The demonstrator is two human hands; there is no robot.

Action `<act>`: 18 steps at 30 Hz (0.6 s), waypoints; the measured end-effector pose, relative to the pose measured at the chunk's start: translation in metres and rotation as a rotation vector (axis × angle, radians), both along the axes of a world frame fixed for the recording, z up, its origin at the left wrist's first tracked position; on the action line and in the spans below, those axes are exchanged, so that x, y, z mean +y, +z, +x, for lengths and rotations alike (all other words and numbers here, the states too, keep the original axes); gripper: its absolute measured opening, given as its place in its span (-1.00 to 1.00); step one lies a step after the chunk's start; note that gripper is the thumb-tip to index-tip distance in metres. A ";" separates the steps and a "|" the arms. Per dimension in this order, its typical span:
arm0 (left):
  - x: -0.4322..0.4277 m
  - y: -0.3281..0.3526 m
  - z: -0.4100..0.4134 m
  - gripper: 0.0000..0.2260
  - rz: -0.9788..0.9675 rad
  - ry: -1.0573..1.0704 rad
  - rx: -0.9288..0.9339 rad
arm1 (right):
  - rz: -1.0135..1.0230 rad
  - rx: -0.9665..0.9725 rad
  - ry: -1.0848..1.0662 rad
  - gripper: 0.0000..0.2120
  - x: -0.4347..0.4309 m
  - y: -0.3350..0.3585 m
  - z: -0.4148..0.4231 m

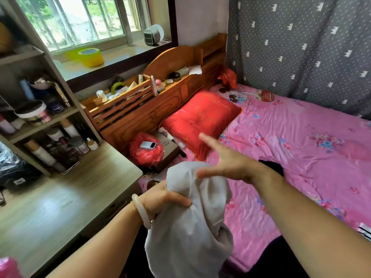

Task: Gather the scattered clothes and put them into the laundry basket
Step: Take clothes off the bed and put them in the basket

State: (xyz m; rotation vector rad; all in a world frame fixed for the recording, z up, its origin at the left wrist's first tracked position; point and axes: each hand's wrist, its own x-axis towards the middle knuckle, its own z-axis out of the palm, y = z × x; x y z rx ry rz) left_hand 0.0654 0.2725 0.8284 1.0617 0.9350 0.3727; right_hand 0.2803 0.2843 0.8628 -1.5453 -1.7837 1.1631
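Pink floral bedding (301, 149) fills the right of this small bedroom, with a wooden desk (66, 199) pushed up against the bed's near corner. Closest to me, the person's left hand (162, 199), a pale bangle (141, 211) on its wrist, is clenched round a bunched grey garment (190, 227) that hangs down over the bed's edge. Just above that bundle the right hand (226, 163) is spread wide, fingers straight, holding nothing; its thumb sits close to the top of the grey cloth, though I can't tell if it touches. Behind the right wrist a dark piece of clothing (273, 167) lies on the sheet, partly hidden by the arm. Farther back a red pillow (200, 121) leans at the carved headboard (160, 101), and a red plastic bag (146, 151) with a power bank (148, 145) on it sits in the corner. A grey crown-print curtain (301, 47) hangs beyond.

To my eye the gathering is under way: one garment is in hand, and the free hand looks set for the dark piece next. No laundry basket shows from here, so a turn to find it must follow.
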 end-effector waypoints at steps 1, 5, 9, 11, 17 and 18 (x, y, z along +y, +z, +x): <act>0.002 0.001 0.002 -0.47 0.025 -0.023 -0.013 | -0.122 0.035 0.154 0.04 -0.004 -0.002 -0.004; 0.016 0.004 0.005 -0.60 0.080 -0.011 -0.020 | -0.358 0.341 0.330 -0.52 -0.017 -0.014 -0.019; 0.020 -0.008 0.002 -0.62 0.137 0.083 0.034 | -0.337 0.342 0.068 -0.63 -0.012 -0.032 -0.023; 0.020 -0.013 0.004 -0.56 0.237 0.172 0.083 | -0.342 0.344 -0.049 -0.66 -0.009 -0.043 -0.023; 0.024 -0.048 -0.023 -0.26 0.336 0.394 0.410 | -0.307 0.531 -0.409 -0.78 0.000 -0.042 -0.009; 0.021 -0.054 -0.026 -0.23 0.223 0.399 0.325 | -0.305 0.604 -0.422 -0.79 0.000 -0.039 -0.010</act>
